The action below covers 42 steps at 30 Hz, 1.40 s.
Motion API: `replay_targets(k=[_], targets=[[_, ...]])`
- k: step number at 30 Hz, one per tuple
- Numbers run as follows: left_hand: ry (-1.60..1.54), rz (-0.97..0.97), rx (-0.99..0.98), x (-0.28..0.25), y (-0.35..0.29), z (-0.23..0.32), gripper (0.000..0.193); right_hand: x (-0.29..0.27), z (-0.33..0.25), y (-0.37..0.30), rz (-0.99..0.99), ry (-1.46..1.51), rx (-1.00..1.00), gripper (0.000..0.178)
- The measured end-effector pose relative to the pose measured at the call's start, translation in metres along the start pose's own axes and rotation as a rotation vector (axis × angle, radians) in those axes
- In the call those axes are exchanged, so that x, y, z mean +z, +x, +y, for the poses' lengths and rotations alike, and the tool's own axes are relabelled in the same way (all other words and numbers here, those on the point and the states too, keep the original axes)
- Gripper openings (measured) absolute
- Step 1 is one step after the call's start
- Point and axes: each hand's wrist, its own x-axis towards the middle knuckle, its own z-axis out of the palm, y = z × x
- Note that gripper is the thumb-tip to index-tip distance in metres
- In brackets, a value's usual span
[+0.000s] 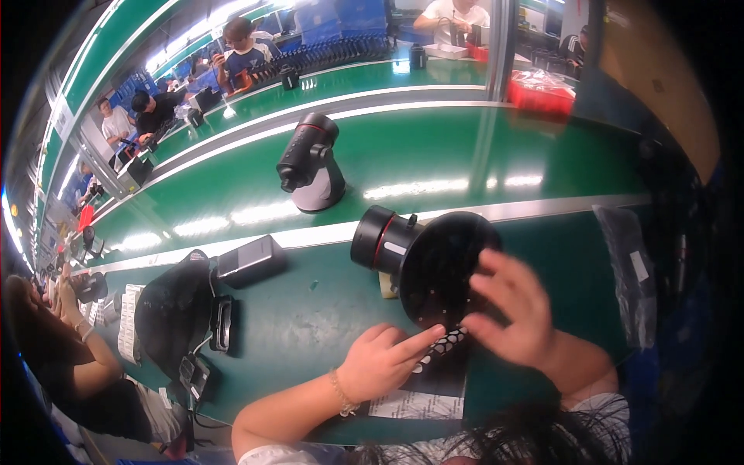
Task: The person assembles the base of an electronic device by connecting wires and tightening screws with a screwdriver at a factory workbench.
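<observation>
A black telescope-like device (382,240) with a red ring lies on its side on the dark green work mat. Its wide round black base (438,267) faces me, with small dots near its lower edge. My left hand (381,363), index finger stretched out and the others curled, holds a strip of round pads (443,346) just below the base; the thumb is hidden. Beside the base's right edge is my right hand (513,314), slightly blurred, its fingers apart and nothing visible in them. A printed white sheet (418,405) lies under the strip.
A similar device on a grey base (319,190) stands upright on the green conveyor (418,147). On the left lie a black bag (174,298), a dark box (252,261) and a cable. A clear plastic bag (626,271) lies right. A co-worker (93,364) sits at left; others work beyond the conveyor.
</observation>
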Motion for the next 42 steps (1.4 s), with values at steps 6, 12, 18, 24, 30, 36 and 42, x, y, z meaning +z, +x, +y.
replay_targets(k=[6, 12, 18, 24, 30, 36, 42], targets=[[0.003, 0.008, -0.012, 0.001, 0.003, 0.005, 0.036, -0.011, 0.041, -0.008, 0.119, 0.105, 0.272, 0.014], [0.013, -0.012, -0.017, 0.003, 0.002, 0.003, 0.034, -0.008, 0.050, -0.008, 0.120, 0.168, 0.322, 0.011], [0.008, 0.007, -0.017, 0.006, 0.006, 0.003, 0.038, -0.012, 0.054, -0.011, 0.127, -0.030, 0.187, 0.016], [0.018, 0.018, -0.016, 0.003, 0.010, 0.004, 0.042, -0.014, 0.057, -0.020, -0.003, -0.520, -0.088, 0.033], [0.012, 0.015, -0.052, 0.009, 0.008, 0.002, 0.044, -0.016, 0.047, -0.028, 0.036, -0.601, 0.078, 0.042], [0.032, 0.011, -0.075, 0.004, 0.005, 0.008, 0.045, -0.027, 0.042, -0.035, 0.012, -0.211, 0.072, 0.042], [0.063, 0.009, 0.031, 0.006, 0.007, 0.002, 0.029, -0.013, 0.022, -0.031, 0.032, 0.304, 0.255, 0.026]])
